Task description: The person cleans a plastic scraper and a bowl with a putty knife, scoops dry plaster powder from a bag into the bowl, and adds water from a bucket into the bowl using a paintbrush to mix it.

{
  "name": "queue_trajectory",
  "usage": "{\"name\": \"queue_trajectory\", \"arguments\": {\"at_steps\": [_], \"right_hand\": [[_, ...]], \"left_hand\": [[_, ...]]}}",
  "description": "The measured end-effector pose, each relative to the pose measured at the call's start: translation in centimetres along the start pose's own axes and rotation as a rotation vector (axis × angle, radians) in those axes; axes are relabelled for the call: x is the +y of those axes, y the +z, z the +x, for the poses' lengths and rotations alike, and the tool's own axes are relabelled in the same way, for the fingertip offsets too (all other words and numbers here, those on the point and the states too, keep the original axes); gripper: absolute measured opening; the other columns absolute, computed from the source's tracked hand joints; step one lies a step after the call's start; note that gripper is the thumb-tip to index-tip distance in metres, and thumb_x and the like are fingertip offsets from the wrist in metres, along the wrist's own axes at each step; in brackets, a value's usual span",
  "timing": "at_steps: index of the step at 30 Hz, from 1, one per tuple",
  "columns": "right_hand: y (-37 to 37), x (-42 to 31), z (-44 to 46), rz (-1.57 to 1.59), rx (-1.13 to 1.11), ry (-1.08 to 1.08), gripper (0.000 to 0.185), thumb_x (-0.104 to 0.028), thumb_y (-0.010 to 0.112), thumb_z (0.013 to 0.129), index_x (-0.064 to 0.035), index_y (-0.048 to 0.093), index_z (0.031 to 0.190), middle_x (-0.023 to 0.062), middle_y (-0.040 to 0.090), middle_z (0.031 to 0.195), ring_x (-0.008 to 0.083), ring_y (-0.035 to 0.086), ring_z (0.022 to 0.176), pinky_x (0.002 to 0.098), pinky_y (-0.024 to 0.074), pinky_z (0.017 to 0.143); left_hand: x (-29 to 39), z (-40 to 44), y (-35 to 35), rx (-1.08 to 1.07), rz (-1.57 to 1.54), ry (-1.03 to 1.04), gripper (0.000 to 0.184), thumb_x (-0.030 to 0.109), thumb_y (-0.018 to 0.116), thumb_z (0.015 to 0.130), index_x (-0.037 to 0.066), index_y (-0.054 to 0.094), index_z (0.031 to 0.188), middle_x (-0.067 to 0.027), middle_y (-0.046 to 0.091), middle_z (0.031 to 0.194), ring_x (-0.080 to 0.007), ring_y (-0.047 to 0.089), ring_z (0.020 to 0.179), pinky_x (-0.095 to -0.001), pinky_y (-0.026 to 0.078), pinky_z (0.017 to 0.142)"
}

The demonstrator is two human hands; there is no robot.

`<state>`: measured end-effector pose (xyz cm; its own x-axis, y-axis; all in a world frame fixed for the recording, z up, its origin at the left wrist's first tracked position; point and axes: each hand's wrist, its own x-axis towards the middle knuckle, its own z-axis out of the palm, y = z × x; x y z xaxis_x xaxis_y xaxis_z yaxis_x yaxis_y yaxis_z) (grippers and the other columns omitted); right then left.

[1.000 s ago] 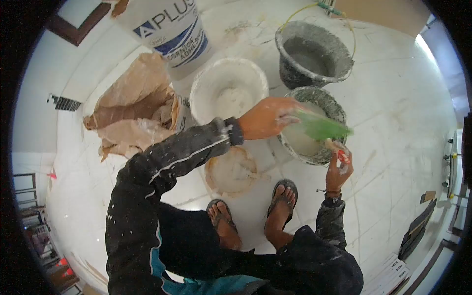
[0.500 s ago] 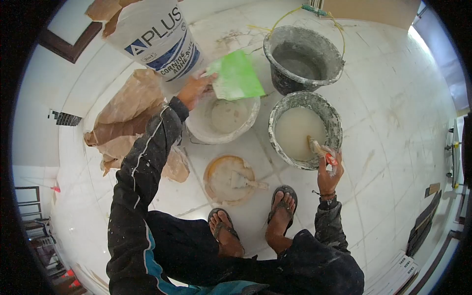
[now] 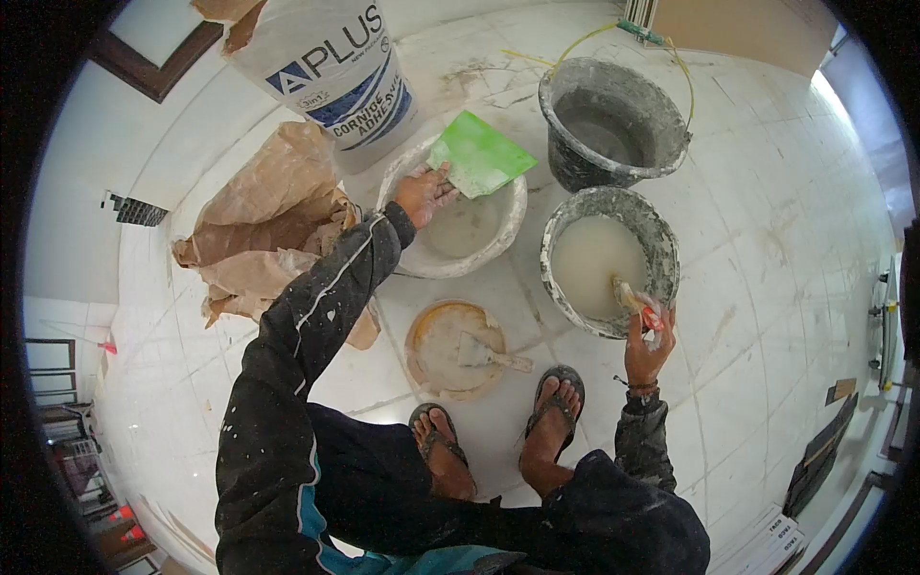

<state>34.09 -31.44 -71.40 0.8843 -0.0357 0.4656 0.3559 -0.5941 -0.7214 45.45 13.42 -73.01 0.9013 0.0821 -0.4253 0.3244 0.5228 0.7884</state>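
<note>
My left hand (image 3: 425, 195) grips a flat green plastic plate (image 3: 487, 153) smeared with white. It holds the plate tilted over a whitish bucket (image 3: 520, 216) with a pale residue inside. My right hand (image 3: 649, 353) is closed on the red handle of a paintbrush (image 3: 632, 299). The brush's bristle end leans into a dark, splattered bucket (image 3: 671, 240) of cloudy, whitish water. Near my feet a round, plaster-coated lid or dish (image 3: 431, 359) lies on the floor, with a putty knife (image 3: 494, 358) resting across it.
A second dark bucket (image 3: 618, 168) with a yellow handle stands behind the water bucket. A cornice adhesive sack (image 3: 355, 91) stands at the back left, beside an opened brown paper bag (image 3: 268, 192). Cardboard (image 3: 757, 29) lies at the far edge. The floor is white tile (image 3: 757, 297).
My left hand and the green plate have moved right and slightly down, further over the whitish bucket. The brush stays in the water bucket in my right hand. The whole view has shifted slightly.
</note>
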Motion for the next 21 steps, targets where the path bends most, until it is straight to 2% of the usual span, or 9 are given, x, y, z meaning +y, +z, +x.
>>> {"name": "queue_trajectory", "arguments": {"at_steps": [3,9,14,15,17,19,21], "right_hand": [[0.0,0.2,-0.1,0.002,0.004,-0.021,0.024,-0.003,0.066,0.089,-0.0018,0.069,0.113,0.0112,0.073,0.106,0.0265,0.069,0.102,0.0524,0.0268,0.118],[-0.1,-0.2,0.2,-0.031,-0.039,-0.003,0.023,-0.003,0.067,0.089,-0.0032,0.069,0.112,0.0113,0.073,0.104,0.0264,0.069,0.101,0.0526,0.0267,0.118],[0.1,0.1,0.2,-0.03,-0.034,-0.039,0.023,-0.003,0.067,0.088,-0.0033,0.068,0.112,0.0112,0.073,0.104,0.0265,0.069,0.101,0.0525,0.0268,0.118],[0.1,0.1,0.2,-0.031,-0.033,-0.034,0.023,-0.003,0.067,0.088,-0.0034,0.068,0.112,0.0112,0.073,0.104,0.0266,0.069,0.101,0.0524,0.0269,0.118],[0.0,-0.3,0.4,-0.036,-0.042,-0.032,0.023,-0.003,0.067,0.088,-0.0033,0.068,0.111,0.0112,0.073,0.104,0.0268,0.069,0.101,0.0524,0.0269,0.118],[0.3,-0.1,0.3,-0.041,-0.053,-0.027,0.023,-0.003,0.067,0.088,-0.0033,0.068,0.111,0.0112,0.073,0.104,0.0271,0.069,0.101,0.0523,0.0268,0.118],[0.7,0.6,-0.5,0.011,0.051,-0.045,0.023,-0.003,0.067,0.088,-0.0032,0.068,0.111,0.011,0.073,0.104,0.0268,0.069,0.101,0.0524,0.0267,0.118]], "left_hand": [[-0.2,-0.1,0.0,0.059,0.016,-0.02,0.048,0.028,0.065,0.098,0.009,0.043,0.136,-0.0085,0.055,0.129,-0.0257,0.057,0.118,-0.0407,0.047,0.103],[-0.4,-0.6,-0.7,-0.04,0.005,0.0,0.052,0.034,0.067,0.097,0.007,0.044,0.135,-0.0101,0.054,0.131,-0.0289,0.058,0.117,-0.0417,0.048,0.102],[-0.7,-0.9,-0.4,-0.054,0.001,-0.083,0.059,0.038,0.067,0.096,0.002,0.043,0.136,-0.0145,0.051,0.137,-0.0311,0.054,0.125,-0.0444,0.045,0.106],[-0.9,-0.9,-0.4,-0.052,0.0,-0.083,0.059,0.038,0.067,0.096,0.002,0.043,0.136,-0.0145,0.051,0.137,-0.0311,0.054,0.125,-0.0444,0.045,0.106],[-0.9,-1.1,-0.1,-0.06,0.018,-0.099,0.059,0.036,0.064,0.098,0.006,0.042,0.144,-0.0176,0.042,0.147,-0.0334,0.047,0.132,-0.0458,0.041,0.111],[-0.8,-1.1,0.4,-0.039,0.026,-0.104,0.061,0.036,0.064,0.098,0.006,0.041,0.145,-0.0184,0.041,0.148,-0.0341,0.046,0.134,-0.0468,0.04,0.113],[-1.0,-2.0,0.4,-0.005,0.028,-0.129,0.062,0.036,0.065,0.097,0.006,0.04,0.146,-0.0193,0.04,0.149,-0.0347,0.045,0.135,-0.0478,0.039,0.114]]}}
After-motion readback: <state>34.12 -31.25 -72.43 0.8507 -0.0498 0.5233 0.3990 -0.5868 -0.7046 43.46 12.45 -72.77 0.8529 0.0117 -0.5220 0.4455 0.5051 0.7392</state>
